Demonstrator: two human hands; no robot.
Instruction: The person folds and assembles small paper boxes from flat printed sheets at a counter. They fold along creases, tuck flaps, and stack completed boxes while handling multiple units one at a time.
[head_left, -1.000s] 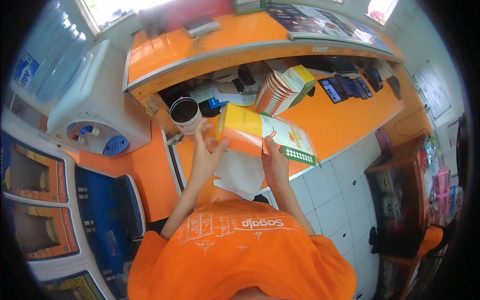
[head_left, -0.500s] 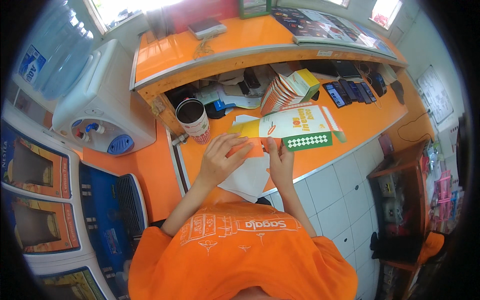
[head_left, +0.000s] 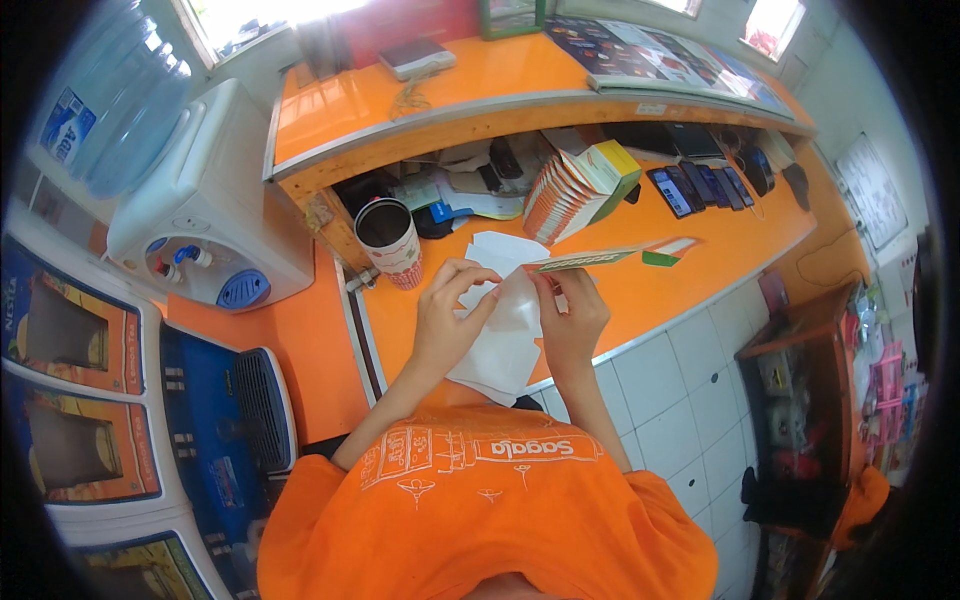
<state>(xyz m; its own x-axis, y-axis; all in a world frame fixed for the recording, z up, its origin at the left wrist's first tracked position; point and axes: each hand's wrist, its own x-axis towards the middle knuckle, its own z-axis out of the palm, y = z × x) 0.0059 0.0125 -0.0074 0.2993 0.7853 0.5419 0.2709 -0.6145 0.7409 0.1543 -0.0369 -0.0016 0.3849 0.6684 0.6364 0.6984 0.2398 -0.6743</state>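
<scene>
A flat, unfolded cardboard food carton is held up over the counter, seen nearly edge-on, its printed face turned away and a white inside panel towards me. My right hand pinches it near the middle, with the fingers bent round the edge. On the other side, my left hand has its thumb and fingertips closed at the edge of the white panel. Beneath both hands lie white cardboard sheets on the orange counter. A stack of folded cartons stands just beyond my right hand.
A tall printed cup with a dark top stands left of the sheets. Several phones lie in a row at the right back. An orange raised shelf overhangs the counter. A white water dispenser stands at the left.
The carton has tilted from lying face up to nearly edge-on, its printed side turning away. My left hand has drawn its fingers in to a pinch, and more of the white sheets shows.
</scene>
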